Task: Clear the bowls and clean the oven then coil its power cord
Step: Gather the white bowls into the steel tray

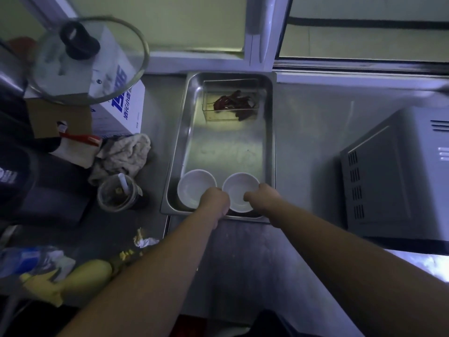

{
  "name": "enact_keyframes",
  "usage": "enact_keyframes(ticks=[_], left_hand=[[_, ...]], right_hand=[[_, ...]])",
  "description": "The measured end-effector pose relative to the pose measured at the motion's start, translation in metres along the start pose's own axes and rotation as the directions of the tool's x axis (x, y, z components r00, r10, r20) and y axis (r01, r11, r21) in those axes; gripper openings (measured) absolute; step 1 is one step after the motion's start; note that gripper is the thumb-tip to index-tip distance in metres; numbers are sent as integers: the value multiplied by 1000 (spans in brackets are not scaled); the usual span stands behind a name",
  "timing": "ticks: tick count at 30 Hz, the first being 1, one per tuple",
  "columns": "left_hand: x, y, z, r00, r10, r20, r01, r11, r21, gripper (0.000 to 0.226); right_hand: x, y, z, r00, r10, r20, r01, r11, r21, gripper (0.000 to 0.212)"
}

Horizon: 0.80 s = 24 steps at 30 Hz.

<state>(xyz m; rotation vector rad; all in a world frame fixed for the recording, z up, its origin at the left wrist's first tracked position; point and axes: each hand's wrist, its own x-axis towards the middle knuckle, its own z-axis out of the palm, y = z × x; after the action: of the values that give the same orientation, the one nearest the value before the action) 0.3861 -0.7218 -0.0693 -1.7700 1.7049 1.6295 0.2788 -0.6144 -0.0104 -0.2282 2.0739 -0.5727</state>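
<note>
Two white bowls sit side by side at the near end of a steel tray. My left hand grips the near rim of the left bowl. My right hand grips the near right rim of the right bowl, its thumb inside the bowl. Both bowls look empty. The grey oven stands on the counter to the right, its vented side toward the tray. Its power cord is not in view.
A clear box of dried red chillies lies at the tray's far end. Left of the tray are a crumpled rag, a plastic cup, a cardboard box and a glass lid. Scraps and yellow gloves lie near left.
</note>
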Motion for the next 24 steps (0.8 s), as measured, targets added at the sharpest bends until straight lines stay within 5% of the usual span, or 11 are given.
enact_keyframes(ticks=[7, 10, 14, 20, 24], left_hand=[[-53, 23, -5, 992, 128, 1, -125, 969, 213, 36], [-63, 23, 0, 979, 205, 15, -195, 904, 381, 51], [-86, 20, 20, 949, 299, 95, -302, 784, 542, 54], [-133, 26, 75, 899, 362, 246, -430, 621, 656, 17], [-157, 33, 125, 867, 397, 300, -486, 548, 681, 36]], right_hand=[[-34, 5, -18, 997, -77, 15, 77, 996, -35, 56], [-50, 19, -30, 993, -118, 4, 118, 990, -79, 41], [-66, 49, -46, 990, -138, -13, 134, 978, -161, 57], [-93, 114, -73, 992, -117, 39, 124, 953, -277, 68], [-110, 165, -99, 992, -128, 17, 127, 937, -325, 67]])
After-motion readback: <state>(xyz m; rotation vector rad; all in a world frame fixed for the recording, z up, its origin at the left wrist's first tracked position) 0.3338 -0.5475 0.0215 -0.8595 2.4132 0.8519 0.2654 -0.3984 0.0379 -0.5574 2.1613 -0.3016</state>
